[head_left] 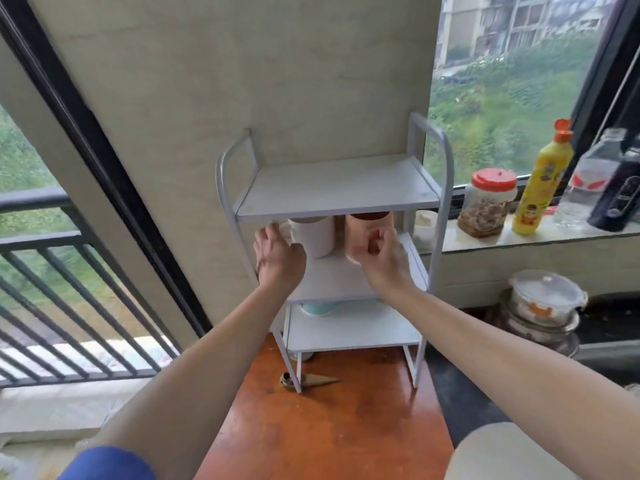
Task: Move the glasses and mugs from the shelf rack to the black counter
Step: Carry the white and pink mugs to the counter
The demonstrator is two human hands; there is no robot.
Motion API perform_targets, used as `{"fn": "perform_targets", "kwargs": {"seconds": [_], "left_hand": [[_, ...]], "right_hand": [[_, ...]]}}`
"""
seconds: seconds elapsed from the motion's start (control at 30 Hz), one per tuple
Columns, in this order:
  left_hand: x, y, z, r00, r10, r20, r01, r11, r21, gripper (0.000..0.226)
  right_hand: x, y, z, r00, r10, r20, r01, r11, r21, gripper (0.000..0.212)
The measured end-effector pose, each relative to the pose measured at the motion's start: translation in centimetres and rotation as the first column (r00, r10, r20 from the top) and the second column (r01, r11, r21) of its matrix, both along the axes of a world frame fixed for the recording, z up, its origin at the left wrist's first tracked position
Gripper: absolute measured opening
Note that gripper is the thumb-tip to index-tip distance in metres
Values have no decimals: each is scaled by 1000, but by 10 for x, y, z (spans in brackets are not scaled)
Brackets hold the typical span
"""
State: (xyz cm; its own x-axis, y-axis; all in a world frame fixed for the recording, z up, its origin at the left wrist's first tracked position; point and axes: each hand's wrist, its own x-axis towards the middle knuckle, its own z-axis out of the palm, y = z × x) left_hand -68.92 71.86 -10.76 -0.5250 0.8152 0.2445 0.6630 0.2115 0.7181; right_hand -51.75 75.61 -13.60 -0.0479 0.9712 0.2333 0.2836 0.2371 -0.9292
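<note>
A white three-tier shelf rack (337, 199) stands on an orange-brown table against the wall. On its middle tier sit a white mug (317, 239) and, to its right, a pink mug (360, 233) with a dark rim. My left hand (277, 258) is at the white mug's left side, fingers spread, touching or nearly touching its handle. Beside the pink mug my right hand (379, 256) has its fingers curled at the handle; whether it grips is unclear. A pale blue cup (318, 308) shows partly under the middle tier. The top tier is bare.
On the windowsill to the right stand a red-lidded jar (488, 204), a yellow bottle (542, 183), a clear bottle (588, 181) and a dark bottle. Stacked glass lidded bowls (543, 306) sit on the black counter (599, 323) lower right. A balcony railing is at left.
</note>
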Motion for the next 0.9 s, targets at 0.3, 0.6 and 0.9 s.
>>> {"fn": "perform_targets", "kwargs": {"seconds": [0.3, 0.6, 0.9], "left_hand": [[-7, 44, -12, 932, 15, 363, -48, 995, 83, 10], [11, 3, -21, 787, -155, 597, 90, 986, 138, 19], [16, -87, -20, 677, -268, 686, 167, 963, 211, 24]], "right_hand": [[20, 3, 2, 998, -28, -57, 19, 987, -158, 15], [19, -9, 13, 951, -72, -300, -21, 955, -296, 27], [53, -77, 8, 935, -18, -354, -90, 953, -288, 25]]}}
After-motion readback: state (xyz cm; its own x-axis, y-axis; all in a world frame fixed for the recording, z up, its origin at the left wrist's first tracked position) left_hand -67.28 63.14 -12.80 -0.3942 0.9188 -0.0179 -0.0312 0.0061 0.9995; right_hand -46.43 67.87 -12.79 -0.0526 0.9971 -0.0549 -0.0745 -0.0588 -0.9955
